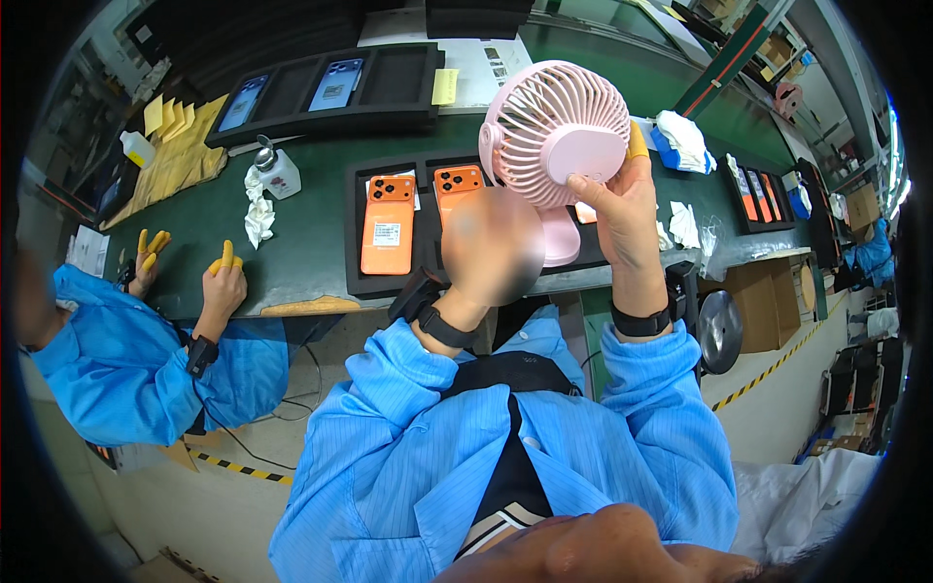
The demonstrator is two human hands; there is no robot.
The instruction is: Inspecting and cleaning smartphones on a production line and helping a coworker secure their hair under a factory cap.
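A pink desk fan (586, 153) with a round slatted cage is lifted above the bench, its back facing me. My right hand (627, 209) is closed on the right side of the cage, thumb across the round back cover; a yellow finger cot shows behind. My left hand (493, 245) is close to the fan's pink base, but a blur covers its fingers, so its grip cannot be made out. Beneath lies a black foam tray (356, 284) holding an orange phone (389, 238) with a white label and a second orange phone (457, 179), partly behind my left hand.
Farther back, a black tray (394, 73) holds two blue phones. A pump bottle (280, 175) stands by crumpled tissues (259, 222). On the right are white wipes (684, 144) and another phone tray (755, 194). A co-worker's hands (222, 282) with yellow finger cots rest at the left.
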